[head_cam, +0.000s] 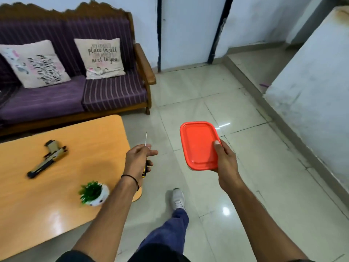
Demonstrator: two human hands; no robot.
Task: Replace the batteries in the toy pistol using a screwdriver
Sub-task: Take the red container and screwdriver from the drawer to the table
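Toy pistol [47,157] lies flat on the orange table [56,214], on its far left part. Its long axis runs on a diagonal, with the dark barrel end pointing to the table's near left and the grip sticking out toward the table's far edge.

Nearest, off the table's right edge, a leg in blue trousers ends in a pale shoe [178,199] on the tiled floor. A small potted plant [93,193] stands on the table near that right edge, well apart from the pistol.

Just past the same edge, the left hand [137,161] grips a screwdriver [145,172] by its black and yellow handle, with the thin shaft pointing up and away. Farther right of the table, the right hand [225,161] holds a red-lidded box [198,144] over the floor, thumb pressed on the lid.

Beyond the table's far edge stands a purple striped sofa [75,91] with two printed cushions [102,57].
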